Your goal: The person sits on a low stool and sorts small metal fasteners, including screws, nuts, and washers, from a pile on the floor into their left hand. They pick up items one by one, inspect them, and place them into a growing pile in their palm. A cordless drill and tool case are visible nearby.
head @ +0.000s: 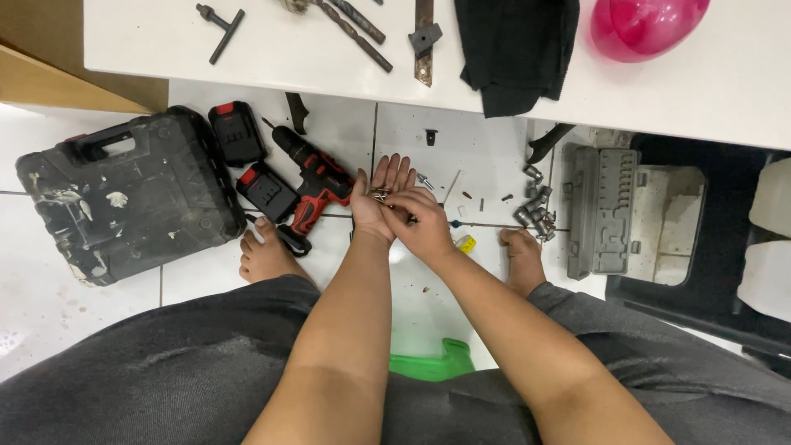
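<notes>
My left hand (377, 196) is held palm up above the tiled floor, cupping several small metal bits (380, 194). My right hand (422, 224) lies over its edge, fingertips pinching at those bits. Just left of the hands a red and black cordless drill (311, 180) lies on the floor. Two black battery packs (237, 132) (267, 190) rest beside the drill. Loose screws and small bits (476, 200) are scattered on the tiles past my right hand.
A scuffed black tool case (132, 194) sits at left. An open grey socket case (611, 210) and a pile of sockets (535, 210) lie at right. A white tabletop (725, 82) above holds drill bits (356, 33), a black cloth (515, 49) and a pink bowl (647, 25). My bare feet rest on the floor.
</notes>
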